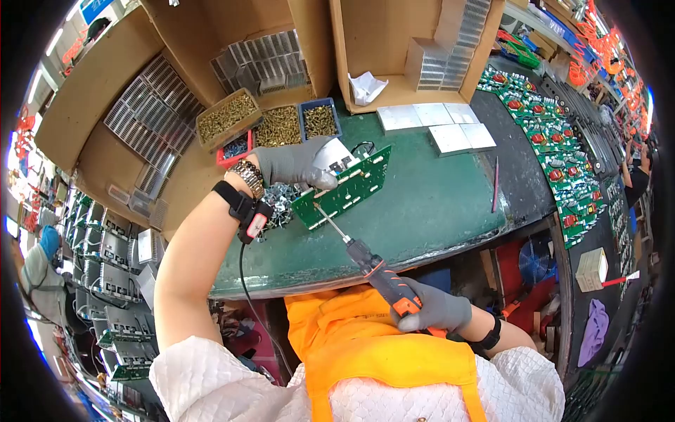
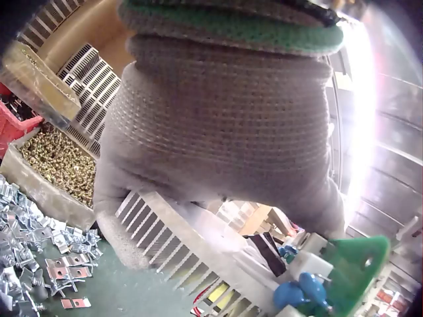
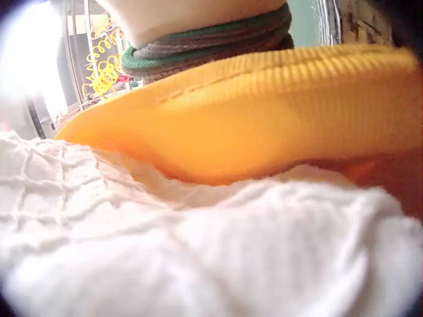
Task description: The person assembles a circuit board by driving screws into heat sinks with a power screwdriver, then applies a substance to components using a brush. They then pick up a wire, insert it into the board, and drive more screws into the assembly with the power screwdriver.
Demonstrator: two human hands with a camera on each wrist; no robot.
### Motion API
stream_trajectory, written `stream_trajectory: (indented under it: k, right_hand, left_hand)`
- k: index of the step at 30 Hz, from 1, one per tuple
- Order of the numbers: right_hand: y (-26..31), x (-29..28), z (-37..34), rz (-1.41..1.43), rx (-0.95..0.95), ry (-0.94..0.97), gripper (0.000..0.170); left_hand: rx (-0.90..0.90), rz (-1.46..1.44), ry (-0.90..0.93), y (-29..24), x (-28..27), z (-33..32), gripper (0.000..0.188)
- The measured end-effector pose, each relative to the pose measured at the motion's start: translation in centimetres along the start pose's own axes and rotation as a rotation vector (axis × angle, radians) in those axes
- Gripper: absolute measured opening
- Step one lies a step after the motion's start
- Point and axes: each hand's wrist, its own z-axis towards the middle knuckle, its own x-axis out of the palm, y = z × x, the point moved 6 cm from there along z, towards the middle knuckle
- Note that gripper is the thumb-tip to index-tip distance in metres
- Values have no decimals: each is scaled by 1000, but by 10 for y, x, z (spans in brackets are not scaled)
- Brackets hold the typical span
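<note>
My gloved left hand (image 1: pixel 292 165) grips a green circuit board (image 1: pixel 358 188) tilted up on its edge above the green bench. On the board's far side is a finned metal heat sink (image 2: pixel 182 241), held between thumb and fingers in the left wrist view, with blue components (image 2: pixel 301 292) beside it. My gloved right hand (image 1: pixel 441 309) holds an electric screwdriver (image 1: pixel 383 276) by its black and orange body. Its long bit reaches the board's near face, close to the lower left corner. The right wrist view shows mainly white sleeve and orange apron, with the hand hidden.
Small metal clips (image 1: pixel 280 204) lie in a pile by the left wrist. Behind them stand bins of brass screws (image 1: pixel 278 126) and cardboard boxes (image 1: pixel 380 42) of heat sinks. Flat metal blocks (image 1: pixel 450 139) and a pencil-like stick (image 1: pixel 496 184) lie rightward, with rows of circuit boards (image 1: pixel 555 151) beyond.
</note>
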Motion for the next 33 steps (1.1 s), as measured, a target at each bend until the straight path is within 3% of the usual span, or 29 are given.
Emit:
stream_trajectory:
  k: [5, 6, 13, 18, 20, 22, 24, 25, 26, 28, 29, 31, 33]
  right_hand:
    - [3, 27, -4, 85, 110, -97, 70]
    - [4, 30, -3, 75, 92, -79, 68]
    - [-1, 39, 1, 55, 19, -128, 59]
    - [2, 35, 2, 69, 58, -48, 66]
    - [-5, 26, -5, 56, 105, 0, 70]
    - [-10, 6, -19, -174, 8, -55, 79]
    - [4, -6, -27, -198, -61, -100, 85]
    - [13, -11, -31, -206, -124, -140, 92]
    - [24, -17, -31, -66, -162, -177, 99]
    - [54, -35, -18, -52, -234, -270, 98]
    - [70, -45, -11, -43, -300, -350, 96]
    - [86, -55, 13, 1, -354, -358, 92]
    - [102, -62, 27, 43, -409, -350, 88]
  left_hand:
    - [-21, 25, -2, 2, 1, 1, 68]
    - [86, 22, -6, -1, 2, 3, 70]
    - [55, 56, -18, 11, 1, 6, 77]
    - [101, 43, 7, 4, 1, 4, 79]
    - [-50, 46, 26, 4, 1, 0, 73]
    - [-4, 61, 38, 7, -1, -1, 70]
    - [8, -15, 43, 6, -1, -8, 61]
    - [150, 1, 25, -3, 2, -9, 69]
    - [85, 57, 34, -2, 3, -12, 75]
    - [-28, 47, 83, -19, 10, -23, 91]
    - [32, 3, 73, -21, 12, -23, 93]
    - [2, -86, 82, -20, 15, -24, 94]
    - [11, 29, 39, -21, 12, -27, 101]
